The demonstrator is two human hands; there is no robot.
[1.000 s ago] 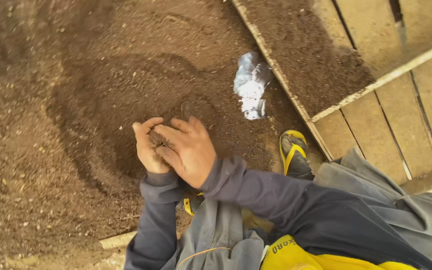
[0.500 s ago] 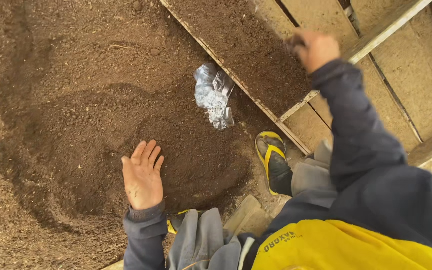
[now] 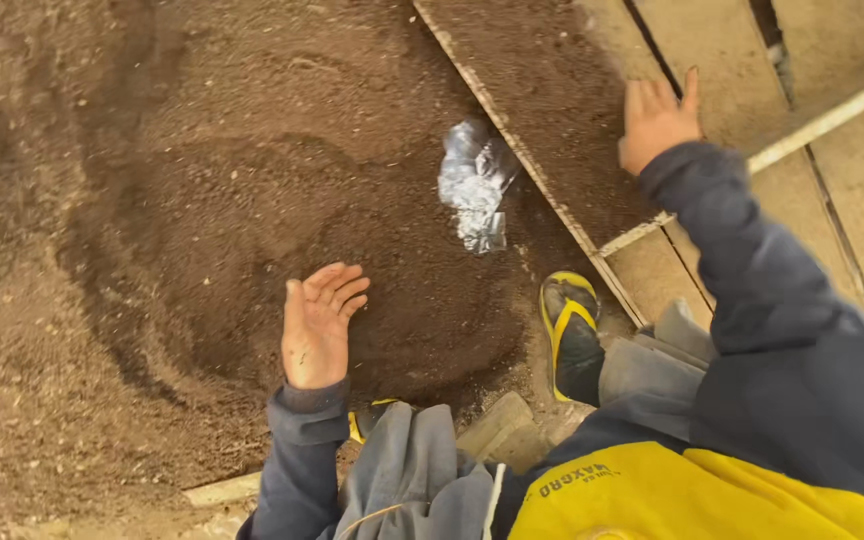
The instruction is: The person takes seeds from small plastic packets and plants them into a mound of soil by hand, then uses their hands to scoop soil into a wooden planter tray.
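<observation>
Your left hand [image 3: 317,325] lies palm down with the fingers extended and close together. It pinches nothing and presses flat on the dark soil [image 3: 232,220], at the near edge of a shallow hollow in the heap. Your right hand [image 3: 657,120] is also spread, fingers straight and thumb out, and no object shows in it. It sits over the soil-dusted wooden board [image 3: 552,100] at the upper right; whether the palm touches the board cannot be determined.

As a judgement, the step in hand is working loose soil by hand: one palm bears on the heap while the other reaches to the soil layer on the board.

A crumpled clear plastic bag [image 3: 475,185] lies on the soil just beside the board's edge, between your two hands and apart from both. A yellow-and-black sandal [image 3: 572,335] rests at the board's lower corner, and a pale slat [image 3: 832,115] crosses the planks near your right wrist.

Any further move with the soil calls for cupped fingers, because flat palms only push loose material. Keep clear of the bag.
</observation>
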